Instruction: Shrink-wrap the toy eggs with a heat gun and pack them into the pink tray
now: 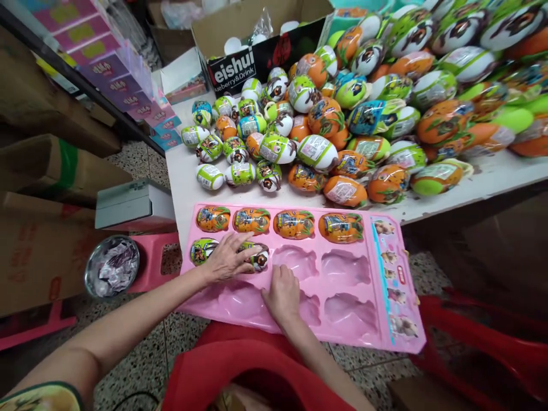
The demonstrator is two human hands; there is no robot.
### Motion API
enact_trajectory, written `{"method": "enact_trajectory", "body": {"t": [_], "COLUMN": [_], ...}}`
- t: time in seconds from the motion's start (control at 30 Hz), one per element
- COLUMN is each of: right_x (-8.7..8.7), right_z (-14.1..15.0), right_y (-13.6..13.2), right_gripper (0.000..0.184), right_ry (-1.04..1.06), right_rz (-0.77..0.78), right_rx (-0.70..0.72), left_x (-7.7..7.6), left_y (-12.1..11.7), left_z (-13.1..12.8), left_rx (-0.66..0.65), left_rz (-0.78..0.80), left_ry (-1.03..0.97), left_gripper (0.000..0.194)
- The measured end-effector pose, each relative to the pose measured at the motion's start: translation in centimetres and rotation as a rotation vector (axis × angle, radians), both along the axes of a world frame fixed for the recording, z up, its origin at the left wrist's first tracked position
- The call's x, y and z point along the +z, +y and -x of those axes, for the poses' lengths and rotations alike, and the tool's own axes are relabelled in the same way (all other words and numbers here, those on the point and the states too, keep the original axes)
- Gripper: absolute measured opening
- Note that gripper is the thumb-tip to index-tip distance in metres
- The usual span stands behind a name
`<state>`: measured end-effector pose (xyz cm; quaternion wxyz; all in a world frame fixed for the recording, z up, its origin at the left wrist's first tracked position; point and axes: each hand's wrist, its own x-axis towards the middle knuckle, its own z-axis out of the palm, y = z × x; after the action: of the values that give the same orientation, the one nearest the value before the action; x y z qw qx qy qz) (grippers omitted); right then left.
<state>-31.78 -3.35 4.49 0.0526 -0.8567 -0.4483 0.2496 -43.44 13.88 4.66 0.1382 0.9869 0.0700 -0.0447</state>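
A pink plastic tray point(385, 297) with egg-shaped hollows lies in front of me, its far edge on the white table point(492, 177). Several orange toy eggs point(294, 224) fill its back row, and a green one point(202, 250) sits in the middle row at the left. My left hand point(229, 258) lies spread over a white-and-green egg point(259, 257) in the second hollow of that row, fingers flat on it. My right hand point(283, 294) rests on the tray's front part, fingers curled down over a hollow; nothing shows in it.
A big heap of wrapped toy eggs point(377, 114) covers the table. A cardboard box point(257, 51) stands behind them. At the left are a metal bowl of wrappers point(112, 273) on a pink stool, a small white box point(132, 202) and brown cartons. Red plastic furniture point(483, 337) stands at right.
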Motion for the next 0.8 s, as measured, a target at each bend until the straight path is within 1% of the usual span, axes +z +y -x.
{"method": "enact_trajectory", "body": {"t": [0.17,0.23,0.27,0.3,0.33,0.37,0.4,0.43,0.47,0.5,0.53,0.57,0.6,0.63,0.7,0.77,0.8], "right_x": [0.1,-0.1,-0.3,-0.6,-1.0,-1.4,-2.0,-2.5,-3.1,-3.7,-4.3,-4.8,-5.4,-5.8,-6.4,-6.3,-5.8], "right_z": [-0.3,-0.5,-0.7,-0.8,-0.8,-0.7,-0.6,-0.3,0.0,0.3,0.5,0.7,0.7,0.6,-0.1,-1.2,-1.8], "right_y": [-0.1,-0.2,-0.3,-0.4,-0.4,-0.4,-0.3,-0.3,-0.2,-0.1,0.0,0.1,0.0,-0.1,-0.5,-0.8,-0.9], "right_gripper": [0.025,0.027,0.028,0.031,0.033,0.036,0.04,0.042,0.045,0.047,0.049,0.051,0.052,0.054,0.056,0.058,0.059], "right_ry": [0.009,0.006,0.0,-0.01,-0.023,-0.042,-0.063,-0.084,-0.105,-0.125,-0.142,-0.15,-0.148,-0.134,-0.078,0.032,0.114], "right_rz": [-0.042,-0.062,-0.074,-0.087,-0.104,-0.124,-0.148,-0.174,-0.204,-0.235,-0.267,-0.301,-0.335,-0.371,-0.458,-0.565,-0.619], "right_rx": [0.004,0.016,0.022,0.028,0.036,0.042,0.047,0.052,0.055,0.055,0.054,0.054,0.059,0.067,0.077,0.039,-0.014], "left_x": [-1.8,-1.8,-1.4,-0.9,-0.2,0.5,1.2,1.8,2.2,2.3,2.2,1.8,1.4,1.0,0.7,1.5,2.2], "left_y": [-1.8,-1.5,-0.7,0.8,2.8,5.4,8.3,11.4,14.3,16.9,19.0,20.6,21.6,22.2,22.2,21.2,20.4], "left_z": [-1.7,-2.0,-2.0,-2.0,-2.1,-2.1,-2.3,-2.5,-2.9,-3.3,-3.7,-4.2,-4.5,-4.8,-4.9,-4.3,-3.8], "left_rx": [-0.02,0.013,0.044,0.095,0.168,0.266,0.396,0.522,0.641,0.73,0.786,0.831,0.868,0.905,0.99,1.079,1.11], "left_rz": [-0.015,-0.018,-0.018,-0.02,-0.027,-0.039,-0.06,-0.076,-0.083,-0.071,-0.042,-0.011,0.021,0.049,0.093,0.141,0.18], "left_ry": [-0.068,-0.081,-0.087,-0.093,-0.102,-0.111,-0.125,-0.136,-0.142,-0.135,-0.117,-0.101,-0.092,-0.095,-0.145,-0.248,-0.309], "left_gripper": [0.06,0.064,0.064,0.063,0.06,0.055,0.051,0.051,0.056,0.064,0.071,0.075,0.076,0.075,0.07,0.07,0.071]}}
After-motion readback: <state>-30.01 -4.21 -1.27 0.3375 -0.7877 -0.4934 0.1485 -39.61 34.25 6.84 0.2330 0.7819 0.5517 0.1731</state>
